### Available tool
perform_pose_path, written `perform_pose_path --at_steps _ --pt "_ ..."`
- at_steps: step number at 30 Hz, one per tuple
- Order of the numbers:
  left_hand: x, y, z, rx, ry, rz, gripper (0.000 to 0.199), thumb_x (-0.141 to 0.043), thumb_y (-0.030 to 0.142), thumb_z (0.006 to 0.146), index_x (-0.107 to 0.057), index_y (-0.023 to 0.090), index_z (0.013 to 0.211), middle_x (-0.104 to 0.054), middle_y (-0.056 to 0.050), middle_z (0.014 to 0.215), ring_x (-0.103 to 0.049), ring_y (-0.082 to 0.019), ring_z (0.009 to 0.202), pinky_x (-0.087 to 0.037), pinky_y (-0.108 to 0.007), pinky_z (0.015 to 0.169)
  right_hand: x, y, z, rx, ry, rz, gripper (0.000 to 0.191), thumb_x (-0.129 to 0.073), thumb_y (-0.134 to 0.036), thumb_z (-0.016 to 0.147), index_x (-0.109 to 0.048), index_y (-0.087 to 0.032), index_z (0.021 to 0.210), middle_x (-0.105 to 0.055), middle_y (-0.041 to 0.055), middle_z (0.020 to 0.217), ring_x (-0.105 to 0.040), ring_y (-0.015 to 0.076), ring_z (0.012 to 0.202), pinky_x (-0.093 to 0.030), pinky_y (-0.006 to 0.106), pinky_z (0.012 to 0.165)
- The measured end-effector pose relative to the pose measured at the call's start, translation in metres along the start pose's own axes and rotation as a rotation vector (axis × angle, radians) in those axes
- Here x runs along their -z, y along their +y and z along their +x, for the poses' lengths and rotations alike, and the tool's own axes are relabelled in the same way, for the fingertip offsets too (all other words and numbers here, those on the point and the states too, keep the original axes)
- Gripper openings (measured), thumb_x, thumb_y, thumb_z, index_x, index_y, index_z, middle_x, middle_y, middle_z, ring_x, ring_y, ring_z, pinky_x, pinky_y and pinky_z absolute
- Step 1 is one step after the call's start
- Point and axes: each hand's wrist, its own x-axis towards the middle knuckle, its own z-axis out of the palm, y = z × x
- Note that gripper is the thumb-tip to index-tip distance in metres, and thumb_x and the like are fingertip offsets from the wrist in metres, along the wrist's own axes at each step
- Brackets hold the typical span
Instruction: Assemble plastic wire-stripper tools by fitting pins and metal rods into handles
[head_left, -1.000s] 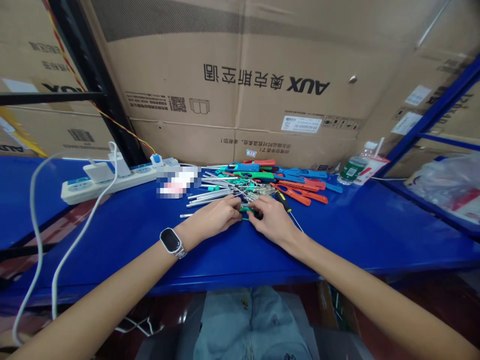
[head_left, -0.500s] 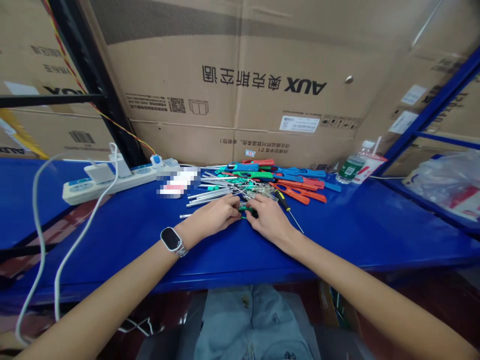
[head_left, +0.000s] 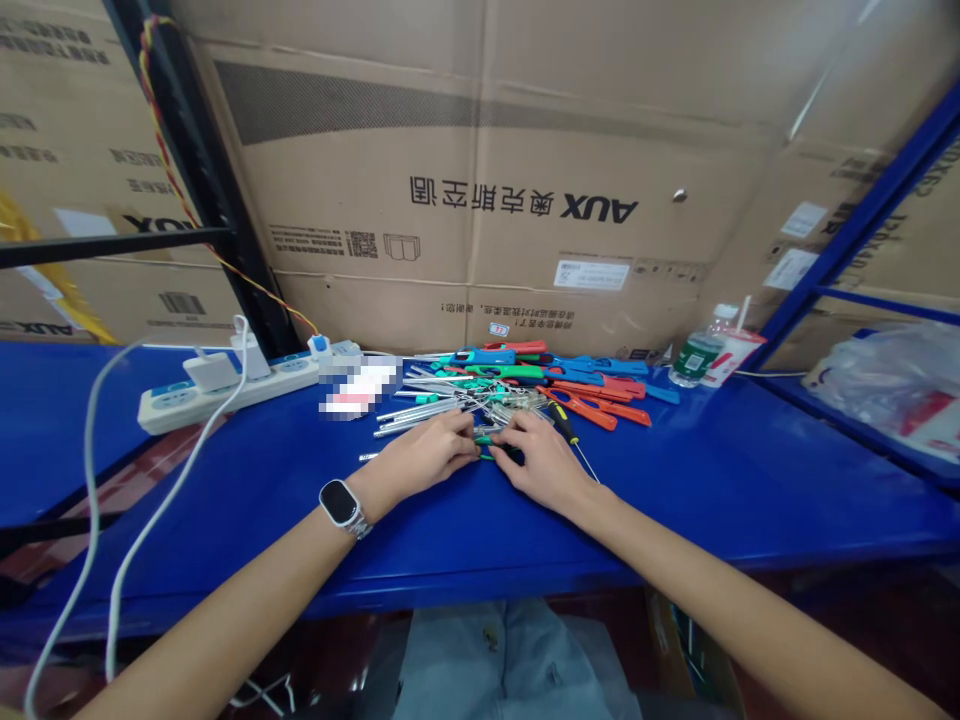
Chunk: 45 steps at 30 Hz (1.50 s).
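Observation:
My left hand [head_left: 431, 450], a watch on its wrist, is closed on the left part of a green lighter handle [head_left: 486, 441] low over the table. Fingers of my right hand [head_left: 544, 458] pinch the same handle from the right. Most of the handle is hidden by my fingers. A silver tube end [head_left: 368, 457] sticks out left of my left hand; what it joins is hidden. Just beyond my hands lies a heap of silver tubes [head_left: 409, 418], small metal parts and clear pieces. A yellow-and-black screwdriver [head_left: 562, 422] rests beside my right hand.
Blue, green and orange-red long lighter handles [head_left: 592, 405] are piled behind. A power strip [head_left: 180, 405] with white cables lies left. A bottle [head_left: 697, 352] and a cup [head_left: 731, 355] stand right. Large cardboard boxes [head_left: 517, 120] rise behind the blue table [head_left: 675, 490].
The view has tilted slightly up, so everything sits lower in the picture. Both hands stay closed on the green handle, with only a slight shift of the fingers.

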Motion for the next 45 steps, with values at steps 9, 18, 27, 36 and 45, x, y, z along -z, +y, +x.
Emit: perform_pose_path --at_steps 9,18,27,36,45 --pt "0.012 0.004 -0.002 0.068 0.086 -0.062 0.030 -0.052 0.021 0.099 -0.067 0.019 0.125 -0.060 -0.008 0.098 -0.059 -0.022 0.092 -0.053 -0.038 0.083 0.013 0.013 0.002 -0.051 0.130 0.166 0.023 -0.057 -0.015 0.094 -0.072 -0.017 0.111 -0.064 0.0094 0.106 -0.063 0.0211 0.096 -0.050 0.039 0.090" --pt "0.027 -0.021 0.049 0.113 0.081 0.060 0.024 -0.048 0.025 0.103 -0.071 0.016 0.104 -0.063 -0.009 0.099 -0.060 -0.024 0.096 -0.052 -0.037 0.085 0.037 0.076 0.042 -0.125 0.063 -0.004 0.015 -0.060 -0.012 0.088 -0.071 -0.016 0.098 -0.070 0.0083 0.097 -0.061 0.0219 0.094 -0.047 0.036 0.086" --pt "0.035 -0.074 0.098 0.330 0.004 0.127 0.022 -0.062 0.024 0.091 -0.074 0.016 0.108 -0.070 -0.011 0.102 -0.063 -0.027 0.098 -0.049 -0.038 0.088 0.039 0.089 0.117 -0.084 -0.217 -0.159 0.020 -0.080 -0.027 0.081 -0.076 -0.023 0.100 -0.075 0.0067 0.102 -0.063 0.0285 0.106 -0.040 0.045 0.097" --pt "0.032 -0.077 0.094 0.355 0.087 0.072 0.027 -0.057 0.028 0.095 -0.074 0.015 0.112 -0.070 -0.012 0.104 -0.062 -0.028 0.099 -0.049 -0.040 0.088 0.038 0.110 0.133 -0.122 -0.331 0.004 0.026 -0.081 -0.022 0.078 -0.078 -0.022 0.104 -0.080 0.0070 0.101 -0.071 0.0256 0.096 -0.048 0.038 0.088" --pt "0.030 -0.055 0.060 0.247 0.329 0.027 0.024 -0.055 0.031 0.098 -0.071 0.019 0.111 -0.067 -0.010 0.110 -0.060 -0.027 0.103 -0.050 -0.043 0.092 0.053 0.111 0.127 -0.153 -0.260 0.277 0.029 -0.079 -0.018 0.078 -0.080 -0.015 0.107 -0.079 0.0117 0.106 -0.071 0.0290 0.100 -0.053 0.039 0.089"
